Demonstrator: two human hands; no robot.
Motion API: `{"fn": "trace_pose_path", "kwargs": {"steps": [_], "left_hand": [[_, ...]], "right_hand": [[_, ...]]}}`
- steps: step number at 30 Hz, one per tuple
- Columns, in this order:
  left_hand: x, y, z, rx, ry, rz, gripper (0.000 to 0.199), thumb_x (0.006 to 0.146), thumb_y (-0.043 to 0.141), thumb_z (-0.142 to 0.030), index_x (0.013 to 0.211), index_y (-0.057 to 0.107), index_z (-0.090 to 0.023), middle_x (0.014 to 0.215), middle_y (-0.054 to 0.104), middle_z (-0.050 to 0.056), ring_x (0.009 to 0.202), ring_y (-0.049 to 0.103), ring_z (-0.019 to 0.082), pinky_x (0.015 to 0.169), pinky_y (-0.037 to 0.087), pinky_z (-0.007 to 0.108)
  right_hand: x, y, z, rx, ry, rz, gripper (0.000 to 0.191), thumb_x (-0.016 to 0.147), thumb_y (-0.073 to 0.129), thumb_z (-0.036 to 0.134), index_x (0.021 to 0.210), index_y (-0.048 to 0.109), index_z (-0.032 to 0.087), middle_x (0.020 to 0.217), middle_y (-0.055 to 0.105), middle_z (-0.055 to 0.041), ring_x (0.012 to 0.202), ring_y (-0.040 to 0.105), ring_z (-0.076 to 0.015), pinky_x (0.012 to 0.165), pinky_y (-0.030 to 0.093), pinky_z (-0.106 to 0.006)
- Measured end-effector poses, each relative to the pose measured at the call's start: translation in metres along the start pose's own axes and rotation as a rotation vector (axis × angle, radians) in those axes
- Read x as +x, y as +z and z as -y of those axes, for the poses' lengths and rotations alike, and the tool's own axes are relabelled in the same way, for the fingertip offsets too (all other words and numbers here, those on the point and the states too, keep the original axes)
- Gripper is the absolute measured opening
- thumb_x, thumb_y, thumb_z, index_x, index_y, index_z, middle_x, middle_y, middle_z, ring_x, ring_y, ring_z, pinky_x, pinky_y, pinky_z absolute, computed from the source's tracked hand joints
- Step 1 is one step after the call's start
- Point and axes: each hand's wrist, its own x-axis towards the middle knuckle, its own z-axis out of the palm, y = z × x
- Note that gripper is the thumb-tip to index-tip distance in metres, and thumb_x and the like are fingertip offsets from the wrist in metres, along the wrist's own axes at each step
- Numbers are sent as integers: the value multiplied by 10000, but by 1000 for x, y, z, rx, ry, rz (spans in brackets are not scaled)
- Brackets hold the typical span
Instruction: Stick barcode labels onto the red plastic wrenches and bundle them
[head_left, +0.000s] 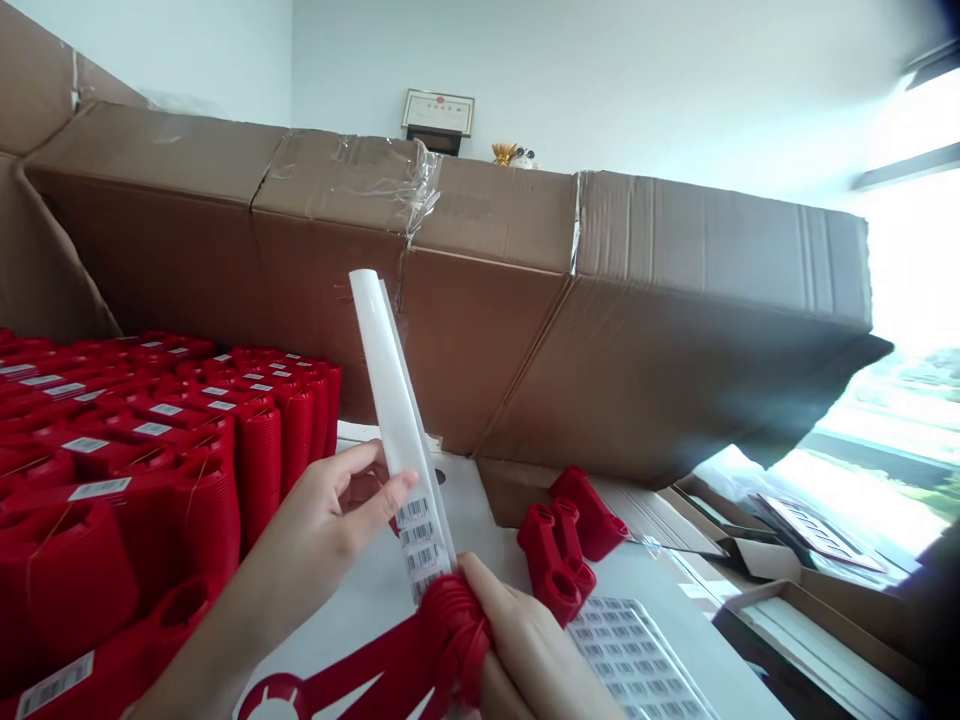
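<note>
My left hand (pixel 319 535) pinches a curled white sheet of barcode stickers (pixel 388 390) between thumb and fingers. A row of printed barcodes shows near the sheet's lower end. My right hand (pixel 536 645) is wrapped round a bundle of thin red plastic pieces (pixel 454 630), whose flat arms spread toward the lower left. The sheet's bottom end meets the top of this bundle, by my right thumb; whether the right hand also grips the sheet I cannot tell. Some right fingers are hidden behind the red plastic.
Banded stacks of red plastic pieces (pixel 255 450), many with barcode labels, fill the left side. Loose red pieces (pixel 559 575) and flat barcode sheets (pixel 637 655) lie on the white table (pixel 300 650). A large cardboard box wall (pixel 480 330) stands behind; open boxes (pixel 825 640) are at right.
</note>
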Motion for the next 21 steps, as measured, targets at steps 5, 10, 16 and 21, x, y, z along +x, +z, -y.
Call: {"fn": "trace_pose_path", "kwargs": {"steps": [5,10,16,21], "left_hand": [[-1,2,-4,59,37,-43,296,967,604,-500,857,661,-231,844,698,-14,795,627,164,709,503,240],[1,1,-2,-4,75,-25,290,967,595,-533,952,673,-254,873,692,-17,803,632,162,718,517,234],[2,1,13,226,-57,-4,447,924,556,-673,1065,670,-264,1091,748,37,1187,655,278,1028,494,361],[5,14,20,295,-32,-190,342,931,596,-594,1044,661,-278,1084,754,17,1110,680,251,984,499,371]], "right_hand": [[2,13,-17,-74,-54,-20,194,889,427,95,771,461,245,644,642,15,541,566,-157,491,359,-253],[-3,4,-8,-155,-82,-151,236,948,377,146,817,545,247,639,606,-4,555,551,-179,495,355,-280],[4,10,-19,-246,-36,-200,245,960,349,148,744,380,259,593,548,28,495,483,-153,430,265,-263],[7,20,-19,-439,-158,-376,260,886,386,84,738,287,273,585,536,26,441,443,-141,421,265,-248]]}}
